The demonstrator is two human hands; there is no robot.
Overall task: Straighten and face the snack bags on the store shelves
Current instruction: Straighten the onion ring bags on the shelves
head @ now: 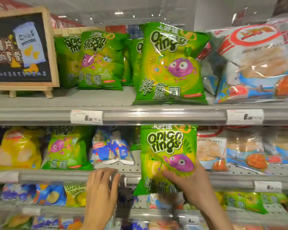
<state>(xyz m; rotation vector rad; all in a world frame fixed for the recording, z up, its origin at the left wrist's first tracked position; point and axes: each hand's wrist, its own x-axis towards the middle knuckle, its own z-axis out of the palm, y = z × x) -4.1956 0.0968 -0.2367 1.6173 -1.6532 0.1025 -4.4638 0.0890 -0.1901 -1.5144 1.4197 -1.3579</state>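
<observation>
My right hand (191, 183) grips a green onion rings bag (166, 146) by its lower right side, holding it upright in front of the middle shelf. My left hand (101, 188) rests flat with fingers apart on the middle shelf's front rail (56, 176), holding nothing. On the top shelf a large onion rings bag (171, 67) stands upright facing out at the shelf edge. Two smaller onion rings bags (98, 60) stand further back to its left. Another onion rings bag (66, 150) leans on the middle shelf, and a blue and white bag (110, 148) lies slumped beside it.
A small chalkboard chips sign (20, 47) on an easel stands at the top shelf's left. Clear prawn cracker bags (256, 63) fill the right of both shelves. A yellow bag (18, 148) sits middle left. Price tags (86, 117) hang on the rails. Mixed bags crowd the lower shelf.
</observation>
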